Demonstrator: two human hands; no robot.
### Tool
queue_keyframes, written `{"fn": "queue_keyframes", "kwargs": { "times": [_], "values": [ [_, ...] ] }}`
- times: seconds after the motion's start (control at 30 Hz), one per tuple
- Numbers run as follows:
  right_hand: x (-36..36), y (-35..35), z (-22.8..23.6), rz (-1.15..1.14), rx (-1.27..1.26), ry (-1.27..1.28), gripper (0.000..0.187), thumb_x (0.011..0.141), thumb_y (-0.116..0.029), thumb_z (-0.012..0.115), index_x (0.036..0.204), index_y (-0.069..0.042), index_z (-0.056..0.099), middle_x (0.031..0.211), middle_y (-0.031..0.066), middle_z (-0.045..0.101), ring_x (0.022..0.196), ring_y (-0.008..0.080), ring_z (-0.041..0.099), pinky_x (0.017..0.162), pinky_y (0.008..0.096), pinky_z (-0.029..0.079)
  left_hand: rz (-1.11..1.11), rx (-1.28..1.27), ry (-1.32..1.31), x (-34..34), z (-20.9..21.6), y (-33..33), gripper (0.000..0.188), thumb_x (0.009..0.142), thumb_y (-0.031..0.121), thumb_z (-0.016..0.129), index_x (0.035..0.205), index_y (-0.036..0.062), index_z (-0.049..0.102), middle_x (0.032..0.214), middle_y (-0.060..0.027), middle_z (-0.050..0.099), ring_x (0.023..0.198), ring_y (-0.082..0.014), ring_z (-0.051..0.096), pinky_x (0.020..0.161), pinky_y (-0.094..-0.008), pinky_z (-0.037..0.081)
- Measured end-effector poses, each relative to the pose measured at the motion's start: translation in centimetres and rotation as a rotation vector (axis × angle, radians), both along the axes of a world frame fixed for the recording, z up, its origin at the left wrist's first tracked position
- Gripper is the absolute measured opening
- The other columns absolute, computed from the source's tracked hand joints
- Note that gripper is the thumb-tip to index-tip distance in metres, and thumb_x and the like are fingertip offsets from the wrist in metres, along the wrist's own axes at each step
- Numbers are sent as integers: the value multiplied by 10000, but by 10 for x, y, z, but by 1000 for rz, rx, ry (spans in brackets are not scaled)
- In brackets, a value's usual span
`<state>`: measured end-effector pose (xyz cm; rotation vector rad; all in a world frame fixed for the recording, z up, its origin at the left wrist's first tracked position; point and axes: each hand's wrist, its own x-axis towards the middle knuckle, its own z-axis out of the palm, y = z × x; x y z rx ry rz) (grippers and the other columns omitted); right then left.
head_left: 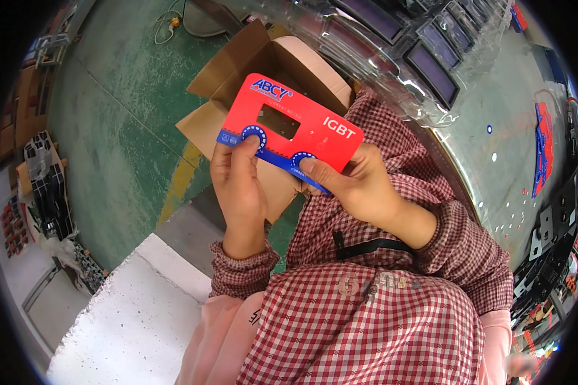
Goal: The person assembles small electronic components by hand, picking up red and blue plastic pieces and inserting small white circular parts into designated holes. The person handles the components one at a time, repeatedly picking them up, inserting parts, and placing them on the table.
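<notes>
Red plastic faceplate (290, 127) with a blue strip along its lower edge, a rectangular window cut near its middle and two round dial rings on the blue band, is held up flat in front of the person, tilted so its right end sits lower than its left. The left hand (239, 186) grips the panel's lower left corner, thumb pressed on the left dial ring and the fingers curled behind. The right hand (359, 186) pinches the lower edge near the right dial ring, thumb on the front face and the other fingers tucked under the back. Both wrists come out of sleeves of a red and white checked shirt (366, 308), which fills the lower middle of the view. Directly behind the panel stands an open brown cardboard box (263, 61), its flaps spread, on a green painted floor (116, 128) with a worn yellow line. To the right, a clear moulded plastic tray sheet (398, 45) with dark rectangular pockets lies over a pale grey worktable (507, 141), where blue and red panels (543, 147) rest near the far edge. At lower left a white foam slab (128, 321) lies beside the person's knee.
</notes>
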<state>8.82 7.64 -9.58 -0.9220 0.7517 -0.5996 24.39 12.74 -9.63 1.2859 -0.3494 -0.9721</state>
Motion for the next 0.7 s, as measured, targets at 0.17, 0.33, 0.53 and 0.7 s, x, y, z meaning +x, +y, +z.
{"fn": "queue_keyframes", "kwargs": {
  "times": [0.17,0.33,0.53,0.7],
  "values": [
    [1,-7,5,-34,34,-39,116,892,-79,653,977,-3,670,803,-30,646,705,20,539,604,206,455,-119,-5,-179,3,-2,3,172,964,89,500,1087,1,581,999,-29,606,880,-86,543,812,-241,424],
    [-4,-10,7,0,200,-44,115,897,-86,646,984,-17,675,842,2,665,718,46,581,626,220,482,-240,-228,-145,23,-28,17,128,982,114,496,959,22,581,857,26,514,726,-45,402,717,-210,368],
    [-5,-14,5,-52,290,-178,116,896,-90,647,992,-29,671,852,14,658,674,78,581,585,240,479,-170,24,-517,15,-45,10,232,978,159,511,905,-32,622,967,-70,629,913,-147,558,833,-277,420],
    [-8,-17,4,-22,297,-189,141,894,-82,647,1021,-26,668,879,12,660,694,75,578,608,242,478,-261,97,-444,22,-44,13,352,999,228,465,1163,-65,575,1189,-127,593,1107,-199,545,978,-327,394]
  ]
}}
